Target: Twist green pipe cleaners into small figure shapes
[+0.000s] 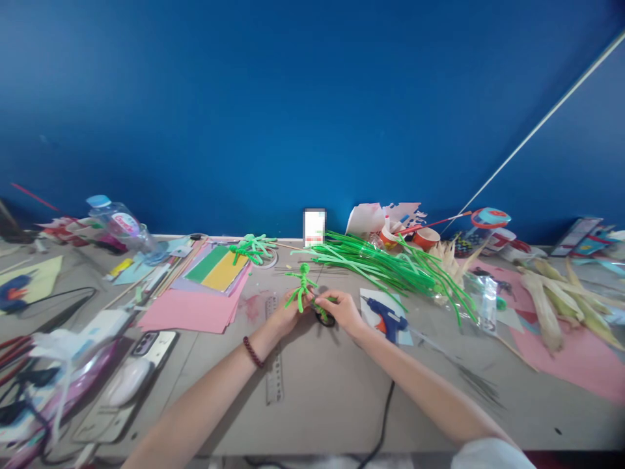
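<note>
A small stick figure [303,281] of bright green pipe cleaners, with a round head and spread limbs, stands up from my left hand [293,312], whose fingers are closed around its lower part. My right hand [344,311] is right beside it, thumb and fingers pinched together near the figure's lower side. What lies in that pinch is too small to make out. Below the right fingers shows a dark loop [326,320], partly covered, with a bit of green by it. A clear ruler [274,365] lies under my left wrist. To the right is a blue glue gun [388,318].
Behind my hands spreads a pile of green pipe cleaners [385,260]. Pink paper sheets [190,311] and green and yellow sheets lie left, beyond a phone [156,345] and a white mouse [129,383]. A plastic bottle [120,221] stands back left; corn husks [551,306] lie right.
</note>
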Tool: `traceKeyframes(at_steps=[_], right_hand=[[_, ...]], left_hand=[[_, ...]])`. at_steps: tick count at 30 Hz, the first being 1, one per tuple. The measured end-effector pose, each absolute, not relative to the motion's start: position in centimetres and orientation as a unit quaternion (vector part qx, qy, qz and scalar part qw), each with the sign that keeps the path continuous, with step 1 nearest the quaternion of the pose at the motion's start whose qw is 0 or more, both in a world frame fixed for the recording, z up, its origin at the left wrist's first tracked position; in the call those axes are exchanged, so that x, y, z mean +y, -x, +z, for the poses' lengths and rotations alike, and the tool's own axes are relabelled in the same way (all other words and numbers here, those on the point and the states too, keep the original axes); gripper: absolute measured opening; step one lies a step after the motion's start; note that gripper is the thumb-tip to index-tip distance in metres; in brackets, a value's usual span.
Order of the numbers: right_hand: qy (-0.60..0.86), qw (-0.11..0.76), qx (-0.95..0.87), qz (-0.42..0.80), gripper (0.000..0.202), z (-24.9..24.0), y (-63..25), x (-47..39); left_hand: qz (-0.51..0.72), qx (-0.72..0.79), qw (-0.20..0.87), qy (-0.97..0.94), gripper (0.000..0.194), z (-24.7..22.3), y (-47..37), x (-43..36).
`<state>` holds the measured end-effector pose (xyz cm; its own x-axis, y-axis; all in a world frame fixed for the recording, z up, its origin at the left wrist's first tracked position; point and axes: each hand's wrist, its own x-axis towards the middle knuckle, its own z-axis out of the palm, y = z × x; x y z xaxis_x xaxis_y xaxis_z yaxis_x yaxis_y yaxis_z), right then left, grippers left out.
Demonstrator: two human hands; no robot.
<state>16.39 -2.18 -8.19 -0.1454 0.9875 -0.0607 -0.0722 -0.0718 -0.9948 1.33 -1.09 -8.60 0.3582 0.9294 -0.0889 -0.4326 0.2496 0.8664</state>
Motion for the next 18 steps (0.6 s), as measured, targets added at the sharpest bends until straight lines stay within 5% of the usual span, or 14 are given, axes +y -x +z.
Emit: traceKeyframes(at_steps=[5, 10, 14, 18], right_hand=[[0.368, 0.434, -0.321, 0.757, 0.035, -8.5, -15.3, -3.4], [0.337, 0.413, -0.295, 0.793, 0.034, -8.3, -15.2, -3.5], [0.394, 0.445, -0.392, 0.702, 0.034, -7.7, -15.8, -2.9], [0.502, 0.457, -0.584, 0.446, 0.024, -7.0, -16.6, -3.0]], left_hand=[[0.401, 0.222, 0.790, -0.407, 0.031, -8.9, -1.3, -1.4], [0.393, 0.244, 0.783, -0.416, 0.033, -8.4, -1.1, -1.5], [0.435, 0.289, 0.748, -0.410, 0.035, -8.0, -1.4, -1.6], [0.485, 0.315, 0.723, -0.378, 0.026, -8.5, -1.9, -1.8]])
